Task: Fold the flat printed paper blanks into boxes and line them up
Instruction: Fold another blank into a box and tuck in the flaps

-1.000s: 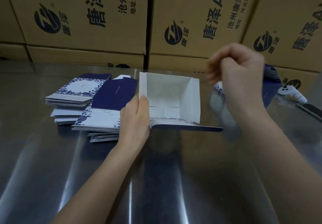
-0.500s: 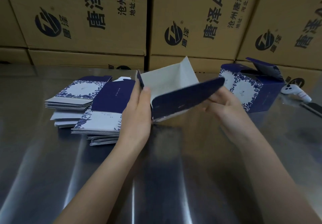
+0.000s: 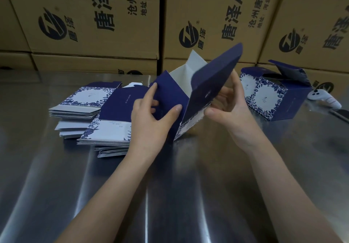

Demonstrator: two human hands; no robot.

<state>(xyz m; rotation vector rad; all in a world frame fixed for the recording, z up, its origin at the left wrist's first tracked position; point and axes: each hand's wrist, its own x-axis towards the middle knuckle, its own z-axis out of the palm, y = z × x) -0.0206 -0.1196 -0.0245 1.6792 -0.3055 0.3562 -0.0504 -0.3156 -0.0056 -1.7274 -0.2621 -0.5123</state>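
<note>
Over the table, a half-folded box is held between the left hand and the right hand, its long flap pointing up and rightward. Its blue side is gripped by the left hand, the flap pinched by the right.

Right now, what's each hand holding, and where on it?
Both hold the half-folded box: left hand pinches its navy side panel, right hand grips the raised navy flap.

Obstacles, placed from the half-folded box:
- stacks of flat blanks just left
- finished box near right, with a white controller beyond it
- wall of cardboard cartons behind

Free room: bare steel tabletop in front, and a narrow gap toward the finished box.
</note>
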